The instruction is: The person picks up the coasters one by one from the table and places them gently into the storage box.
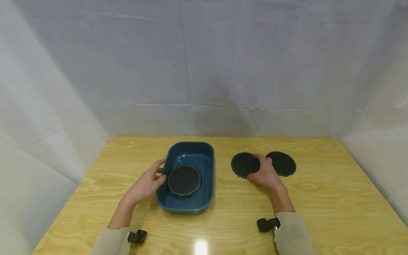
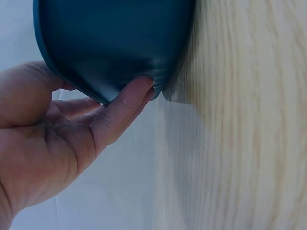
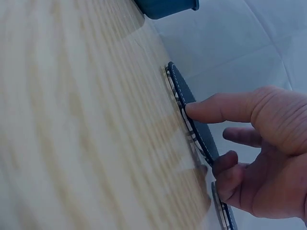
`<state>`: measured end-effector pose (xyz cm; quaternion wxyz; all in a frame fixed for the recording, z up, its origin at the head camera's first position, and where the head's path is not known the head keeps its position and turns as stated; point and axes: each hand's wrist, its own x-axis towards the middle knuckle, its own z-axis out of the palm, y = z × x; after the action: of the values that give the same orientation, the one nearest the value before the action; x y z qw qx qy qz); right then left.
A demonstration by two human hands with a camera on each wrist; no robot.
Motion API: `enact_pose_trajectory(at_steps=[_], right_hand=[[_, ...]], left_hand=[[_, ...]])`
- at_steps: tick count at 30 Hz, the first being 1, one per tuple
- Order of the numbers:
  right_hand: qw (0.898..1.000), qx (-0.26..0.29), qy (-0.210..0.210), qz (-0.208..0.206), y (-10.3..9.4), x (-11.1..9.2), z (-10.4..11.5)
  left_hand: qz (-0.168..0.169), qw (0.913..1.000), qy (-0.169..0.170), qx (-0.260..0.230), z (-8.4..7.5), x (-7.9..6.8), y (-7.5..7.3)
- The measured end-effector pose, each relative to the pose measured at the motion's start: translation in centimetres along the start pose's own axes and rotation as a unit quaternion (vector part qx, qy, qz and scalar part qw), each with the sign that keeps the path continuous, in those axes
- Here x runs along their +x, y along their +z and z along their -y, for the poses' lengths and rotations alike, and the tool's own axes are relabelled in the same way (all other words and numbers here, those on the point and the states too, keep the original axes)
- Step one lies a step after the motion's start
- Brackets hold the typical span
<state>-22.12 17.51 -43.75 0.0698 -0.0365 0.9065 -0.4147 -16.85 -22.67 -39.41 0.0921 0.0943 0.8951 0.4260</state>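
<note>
In the head view, a blue rectangular basin [image 1: 208,156] with rounded corners stands left of centre on the table. A stack of round black coasters [image 1: 184,180] lies inside it. My left hand [image 1: 145,184] holds the basin's left side, thumb over the rim and fingers outside. On the right, my right hand [image 1: 266,173] grips the right part of a black coaster [image 1: 243,164], thumb on its near edge and a finger at its far edge. Another coaster [image 1: 283,163] lies just right, partly behind the hand. The right wrist view shows the held coaster's [image 3: 180,91] patterned side.
The wooden table [image 1: 223,226] has a pale sheet [image 1: 204,71] hung behind it and sheets at both sides. A black wrist mount [image 1: 137,236] sits at the left sleeve, another mount [image 1: 268,224] at the right sleeve. Bare wood lies between the basin and the coasters.
</note>
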Motion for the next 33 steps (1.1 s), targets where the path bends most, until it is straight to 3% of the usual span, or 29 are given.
enact_pose_trajectory(at_steps=[20, 33], right_hand=[[0.998, -0.051, 0.02, -0.038, -0.2, -0.3, 1.2], [0.998, 0.016, -0.056, -0.035, 0.0, -0.5, 1.6]], left_hand=[[0.001, 1.0, -0.002, 0.008, -0.1, 0.5, -0.2], [-0.001, 0.9999, -0.004, 0.01, 0.0, 0.4, -0.2]])
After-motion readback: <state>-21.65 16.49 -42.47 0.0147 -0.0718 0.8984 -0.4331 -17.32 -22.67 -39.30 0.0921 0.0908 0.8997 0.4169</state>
